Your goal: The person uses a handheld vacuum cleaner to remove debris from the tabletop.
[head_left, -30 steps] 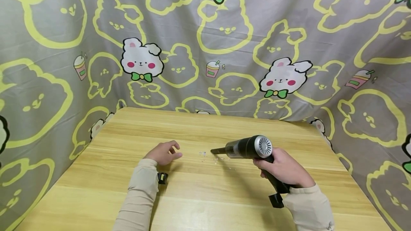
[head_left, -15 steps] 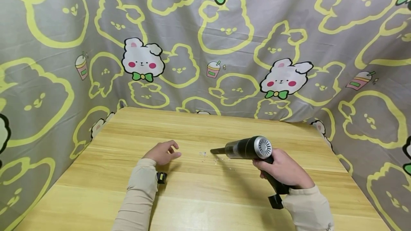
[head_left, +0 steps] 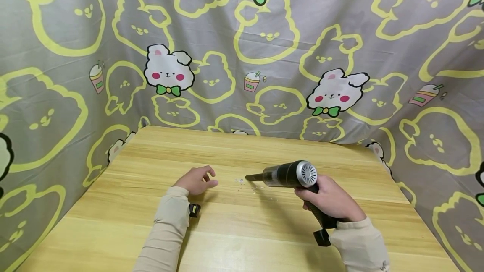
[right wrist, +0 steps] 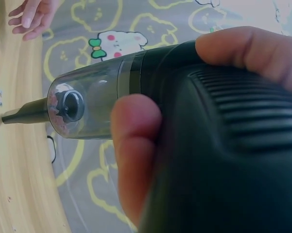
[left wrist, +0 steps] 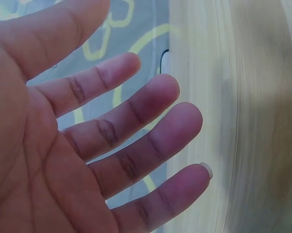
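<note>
My right hand (head_left: 332, 198) grips the black handle of a handheld vacuum cleaner (head_left: 289, 174), its silver vented end facing me. In the right wrist view, the clear dust cup (right wrist: 90, 99) shows pinkish bits inside. The narrow nozzle (right wrist: 26, 112) points down to the left, its tip close over the tabletop. Small paper scraps (head_left: 240, 181) lie scattered around that tip. On the left, my left hand (head_left: 196, 180) hovers near the scraps with relaxed, slightly bent fingers and holds nothing. The left wrist view shows its palm and spread fingers (left wrist: 150, 131).
The light wood table (head_left: 227, 230) spans the space beneath both hands. A grey curtain (head_left: 223, 45) with yellow outlines and rabbit faces hangs behind it and along both sides. A small black device (head_left: 194, 210) sits at the left wrist, another black block (head_left: 322, 237) at the right.
The vacuum cleaner and right hand have shifted slightly left, bringing the nozzle nearer the scraps. My left hand has moved a little to the right.
</note>
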Demonstrator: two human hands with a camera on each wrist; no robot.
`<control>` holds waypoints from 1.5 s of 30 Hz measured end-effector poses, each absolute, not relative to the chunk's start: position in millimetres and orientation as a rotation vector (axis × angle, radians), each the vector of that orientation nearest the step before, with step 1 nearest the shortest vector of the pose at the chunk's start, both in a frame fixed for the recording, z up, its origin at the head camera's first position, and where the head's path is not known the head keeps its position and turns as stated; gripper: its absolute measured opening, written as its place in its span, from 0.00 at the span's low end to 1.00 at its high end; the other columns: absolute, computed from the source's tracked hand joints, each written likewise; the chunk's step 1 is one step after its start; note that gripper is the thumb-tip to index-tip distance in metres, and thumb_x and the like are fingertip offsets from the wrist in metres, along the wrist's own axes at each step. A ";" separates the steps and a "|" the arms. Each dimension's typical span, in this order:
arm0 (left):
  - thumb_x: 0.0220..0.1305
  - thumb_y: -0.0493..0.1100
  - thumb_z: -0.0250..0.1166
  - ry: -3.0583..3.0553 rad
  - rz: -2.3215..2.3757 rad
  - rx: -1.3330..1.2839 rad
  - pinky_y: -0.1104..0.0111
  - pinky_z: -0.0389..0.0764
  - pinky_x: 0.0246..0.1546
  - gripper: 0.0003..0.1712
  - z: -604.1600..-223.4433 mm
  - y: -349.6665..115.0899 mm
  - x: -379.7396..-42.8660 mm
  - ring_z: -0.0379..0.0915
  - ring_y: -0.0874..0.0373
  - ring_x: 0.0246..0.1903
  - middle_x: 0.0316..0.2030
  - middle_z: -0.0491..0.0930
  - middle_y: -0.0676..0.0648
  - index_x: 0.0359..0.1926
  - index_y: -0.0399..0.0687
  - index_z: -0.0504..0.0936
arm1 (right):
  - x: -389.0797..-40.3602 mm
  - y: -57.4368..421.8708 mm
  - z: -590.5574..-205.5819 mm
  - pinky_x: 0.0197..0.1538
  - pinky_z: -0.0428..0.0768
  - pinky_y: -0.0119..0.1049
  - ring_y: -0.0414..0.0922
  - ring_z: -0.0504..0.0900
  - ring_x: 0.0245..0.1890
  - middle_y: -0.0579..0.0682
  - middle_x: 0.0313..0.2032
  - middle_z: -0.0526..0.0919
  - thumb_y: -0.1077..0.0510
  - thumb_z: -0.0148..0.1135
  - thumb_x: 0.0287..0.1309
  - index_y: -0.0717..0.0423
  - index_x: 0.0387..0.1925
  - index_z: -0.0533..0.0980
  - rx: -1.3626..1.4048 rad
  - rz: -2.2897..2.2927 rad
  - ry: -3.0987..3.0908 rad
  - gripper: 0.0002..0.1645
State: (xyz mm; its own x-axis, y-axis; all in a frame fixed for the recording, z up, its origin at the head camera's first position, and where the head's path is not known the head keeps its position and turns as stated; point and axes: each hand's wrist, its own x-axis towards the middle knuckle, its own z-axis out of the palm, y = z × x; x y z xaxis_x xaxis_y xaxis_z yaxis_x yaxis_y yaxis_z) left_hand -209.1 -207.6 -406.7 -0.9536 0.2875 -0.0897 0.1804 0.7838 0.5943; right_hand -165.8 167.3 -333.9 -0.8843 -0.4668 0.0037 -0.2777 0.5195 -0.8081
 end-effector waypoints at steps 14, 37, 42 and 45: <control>0.66 0.47 0.61 2.788 0.867 0.375 0.54 0.77 0.40 0.15 -407.1 -196.9 -208.1 0.74 0.51 0.36 0.38 0.80 0.42 0.47 0.43 0.75 | -165.0 163.1 -334.5 0.26 0.80 0.42 0.47 0.80 0.20 0.52 0.21 0.80 0.52 0.63 0.59 0.59 0.45 0.76 -0.626 -1.294 2.565 0.17; 0.65 0.47 0.62 2.767 0.876 0.363 0.56 0.77 0.39 0.13 -410.8 -191.1 -209.2 0.73 0.53 0.34 0.37 0.80 0.44 0.46 0.46 0.75 | -166.4 160.9 -336.0 0.26 0.80 0.40 0.46 0.80 0.20 0.52 0.23 0.81 0.53 0.63 0.59 0.62 0.50 0.74 -0.709 -1.302 2.530 0.21; 0.65 0.47 0.62 2.773 0.867 0.368 0.55 0.77 0.39 0.13 -410.9 -190.8 -210.0 0.74 0.53 0.34 0.37 0.80 0.44 0.46 0.46 0.75 | -166.8 160.0 -337.1 0.27 0.80 0.40 0.46 0.80 0.20 0.52 0.23 0.81 0.53 0.62 0.60 0.61 0.49 0.74 -0.696 -1.292 2.541 0.20; 0.65 0.47 0.62 2.781 0.863 0.364 0.55 0.77 0.39 0.14 -410.1 -191.5 -210.2 0.74 0.53 0.34 0.38 0.80 0.44 0.46 0.45 0.75 | -166.9 159.5 -336.9 0.27 0.80 0.41 0.47 0.81 0.20 0.51 0.24 0.81 0.53 0.62 0.60 0.60 0.49 0.74 -0.689 -1.290 2.545 0.20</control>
State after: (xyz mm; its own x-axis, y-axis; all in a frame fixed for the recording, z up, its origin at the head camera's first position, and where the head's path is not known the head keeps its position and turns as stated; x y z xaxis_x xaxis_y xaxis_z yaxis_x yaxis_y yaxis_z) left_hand -210.2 -191.5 -410.1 -0.9483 0.2929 -0.1224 0.1721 0.7984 0.5770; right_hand -166.9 159.5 -336.9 -0.8698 -0.4928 0.0266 -0.3128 0.5087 -0.8021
